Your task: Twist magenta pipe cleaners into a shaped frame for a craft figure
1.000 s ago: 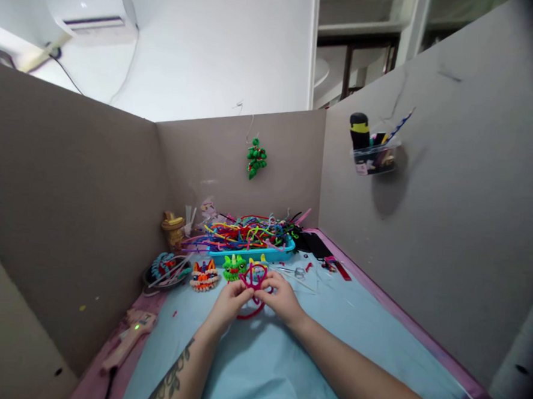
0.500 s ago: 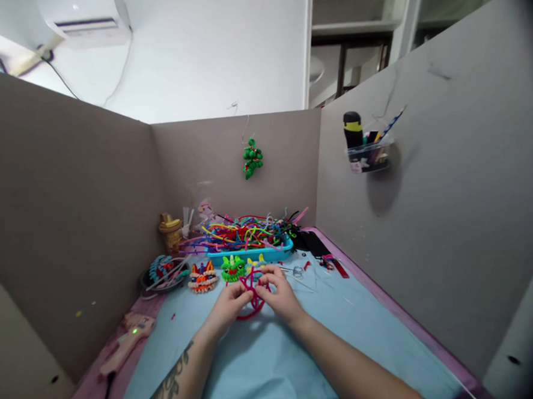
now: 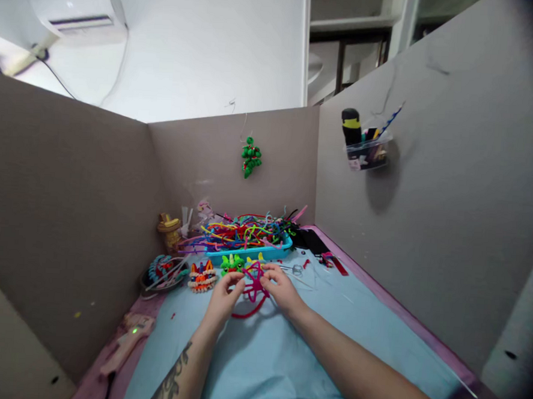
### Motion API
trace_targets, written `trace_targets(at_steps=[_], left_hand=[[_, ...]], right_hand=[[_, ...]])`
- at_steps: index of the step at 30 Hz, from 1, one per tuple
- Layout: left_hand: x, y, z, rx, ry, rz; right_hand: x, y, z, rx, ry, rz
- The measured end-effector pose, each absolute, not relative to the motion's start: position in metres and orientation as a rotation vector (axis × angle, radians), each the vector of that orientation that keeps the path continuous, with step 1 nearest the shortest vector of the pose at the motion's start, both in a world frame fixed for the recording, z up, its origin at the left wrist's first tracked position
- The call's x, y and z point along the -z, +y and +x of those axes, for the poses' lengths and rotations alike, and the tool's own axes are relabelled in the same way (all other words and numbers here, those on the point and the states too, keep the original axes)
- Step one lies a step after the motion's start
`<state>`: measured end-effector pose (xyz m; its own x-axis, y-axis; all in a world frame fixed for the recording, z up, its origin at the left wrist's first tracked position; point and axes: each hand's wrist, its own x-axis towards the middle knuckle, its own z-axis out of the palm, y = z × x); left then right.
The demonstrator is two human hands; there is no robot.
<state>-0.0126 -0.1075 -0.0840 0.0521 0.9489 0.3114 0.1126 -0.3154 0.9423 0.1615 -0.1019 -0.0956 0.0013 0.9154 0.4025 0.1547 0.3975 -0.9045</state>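
Between my hands is a magenta pipe cleaner shape (image 3: 255, 285), bent into star-like loops, with a longer curved strand hanging below it. My left hand (image 3: 225, 294) pinches its left side between thumb and fingertips. On the right side, my right hand (image 3: 282, 289) grips it with thumb and index finger. Just behind it on the blue cloth stand a green pipe cleaner figure (image 3: 232, 265) and a partly hidden yellow and blue one (image 3: 254, 261). To the left of them sits an orange and white figure (image 3: 203, 276).
A blue tray (image 3: 245, 253) heaped with colourful pipe cleaners stands at the back. At left are a bowl (image 3: 164, 282) and a pink glue gun (image 3: 126, 342). Scissors (image 3: 296, 270) lie right of my hands. Grey partitions (image 3: 429, 191) enclose the table.
My hands have moved slightly apart, the left one shifting left. More of the magenta shape shows between them, its loops more spread out.
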Motion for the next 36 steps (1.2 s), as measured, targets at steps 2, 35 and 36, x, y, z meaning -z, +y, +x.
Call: trace_targets(at_steps=[2,35,36], left_hand=[[0.083,-0.106,-0.016,-1.482,1.211,1.548],[0.093,-0.116,0.005,-1.388,1.003,1.446],[0.092,-0.118,0.005,-1.431,1.028,1.466]], right_hand=[[0.096,-0.100,0.163,-0.779,-1.426,-1.016],[0.095,-0.109,0.149,-0.710,-1.389,-0.965],[0.094,-0.110,0.149,-0.708,-1.389,-0.966]])
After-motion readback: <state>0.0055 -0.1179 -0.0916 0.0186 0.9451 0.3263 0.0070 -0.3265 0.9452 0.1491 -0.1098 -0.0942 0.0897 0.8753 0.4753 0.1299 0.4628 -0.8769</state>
